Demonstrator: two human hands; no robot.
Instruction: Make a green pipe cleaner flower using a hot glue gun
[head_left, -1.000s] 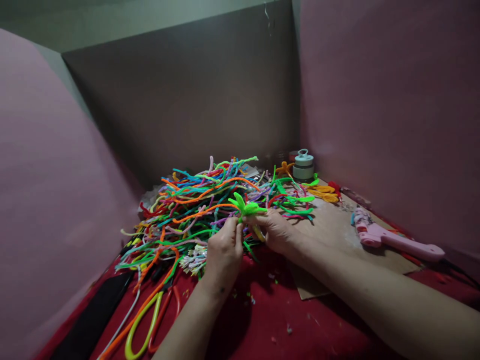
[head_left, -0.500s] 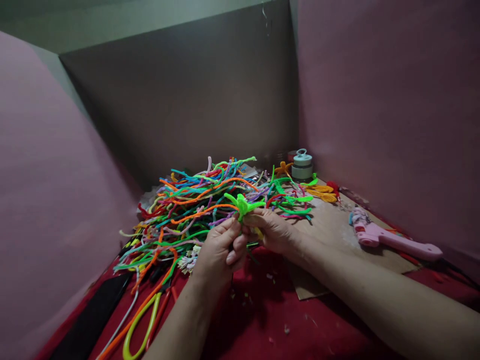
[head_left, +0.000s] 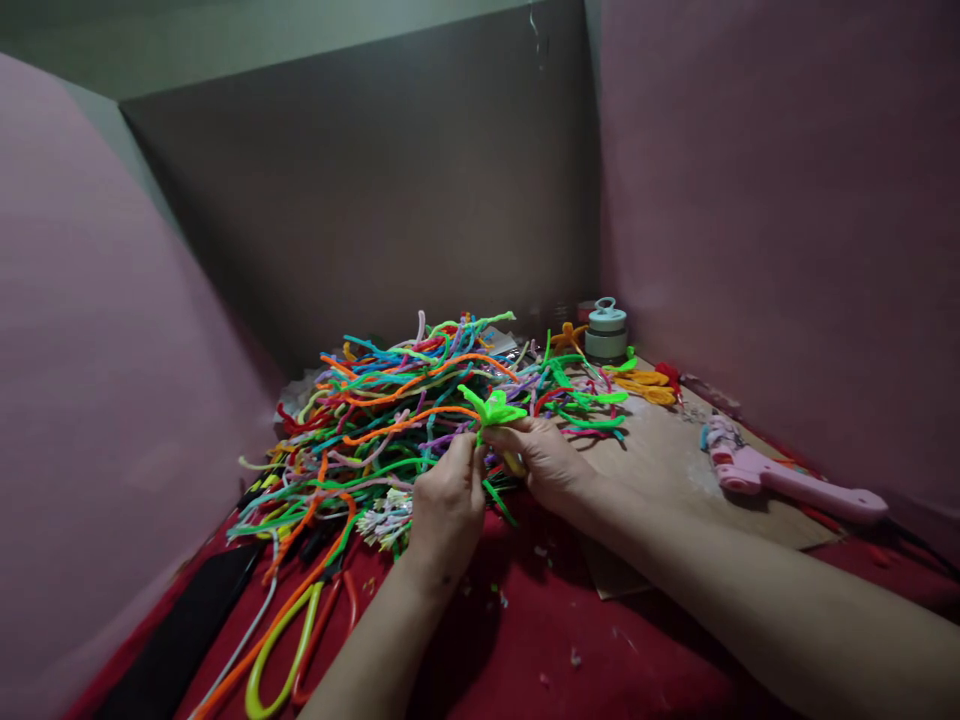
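Observation:
Both my hands hold a small bright green pipe-cleaner flower (head_left: 491, 408) just in front of a big heap of coloured pipe cleaners (head_left: 390, 410). My left hand (head_left: 444, 505) pinches its stem from below left. My right hand (head_left: 547, 462) grips the stem from the right, fingers curled around it, with a yellow piece showing under the thumb. The green petals stick up above my fingertips.
A pink glue gun (head_left: 780, 477) lies on a brown cardboard sheet (head_left: 667, 455) at the right. Stacked tape rolls (head_left: 607, 335) stand in the back corner beside yellow and orange shapes (head_left: 646, 385). Yellow-green handled scissors (head_left: 289, 650) lie front left on the red cloth (head_left: 570, 650). Pink and grey panels wall the area.
My left hand shifted its grip on the stem, fingers curling in and then straightening again. The green flower turned slightly. My right hand barely moved.

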